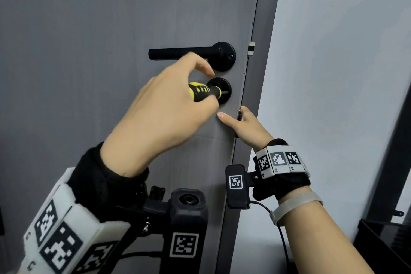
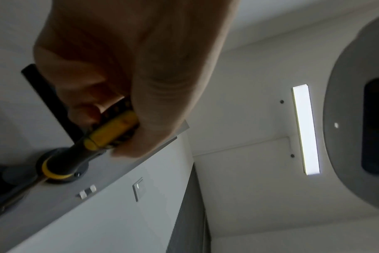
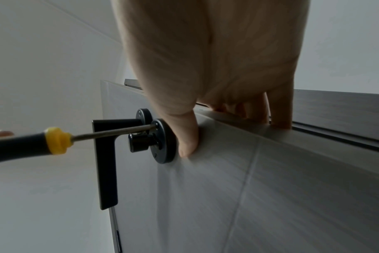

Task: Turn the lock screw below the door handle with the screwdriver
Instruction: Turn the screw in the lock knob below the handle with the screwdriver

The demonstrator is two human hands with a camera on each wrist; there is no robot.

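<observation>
Grey door [image 1: 111, 29], standing ajar, white wall [image 1: 333, 51] to its right. Black lever door handle [image 1: 184, 53] horizontal on its round rose. Directly below it sits the round black lock plate [image 1: 223, 90] with a thumb-turn knob [image 3: 141, 143] in the middle.

My left hand [image 1: 164, 109] is clamped round the black-and-yellow screwdriver [image 1: 203, 91] handle, index finger lifted free near the lever rose. The shaft [image 3: 110, 134] runs to the upper part of the lock plate, above the knob; tip meets the plate there, the screw itself too small to make out.

My right hand [image 1: 246, 125] grips the door's edge just below the plate: thumb [image 3: 187, 137] flat on the door face, fingers [image 3: 257, 109] wrapped round the edge.
</observation>
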